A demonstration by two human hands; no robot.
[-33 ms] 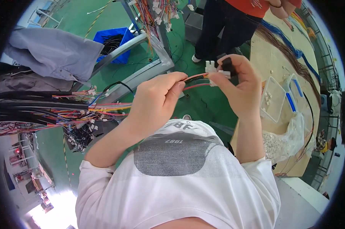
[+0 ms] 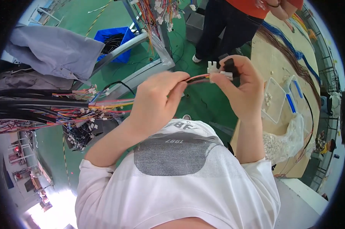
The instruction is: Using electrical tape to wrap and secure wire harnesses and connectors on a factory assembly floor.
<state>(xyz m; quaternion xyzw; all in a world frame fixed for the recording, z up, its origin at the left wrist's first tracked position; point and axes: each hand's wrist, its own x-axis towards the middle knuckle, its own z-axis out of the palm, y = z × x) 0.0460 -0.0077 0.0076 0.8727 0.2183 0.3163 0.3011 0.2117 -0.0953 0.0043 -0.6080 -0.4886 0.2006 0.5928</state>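
Observation:
Between thumb and fingers, my left hand (image 2: 155,99) is closed on a few thin wires (image 2: 198,78), red, black and yellowish. They run right to a white plastic connector (image 2: 213,68), which my right hand (image 2: 244,87) pinches. A second small white piece (image 2: 226,74) shows by the right thumb. Something black (image 2: 229,65) sits at the right fingertips; I cannot make out what it is. On the other side of my left hand, wires stretch left to a thick harness of black-sleeved cables (image 2: 38,103) with loose colored ends and small white connectors.
A wooden table (image 2: 271,57) at right bears blue and brown wire bundles, a clear box (image 2: 272,101) and a bag of small white parts (image 2: 283,143). A metal frame (image 2: 121,82), hung with wires, stands ahead beside a blue bin (image 2: 122,55). A person in orange (image 2: 247,7) stands ahead.
Both hands have shifted very slightly right with the wires and connector. The lower red wire between the hands now lies closer to the others and looks blurred.

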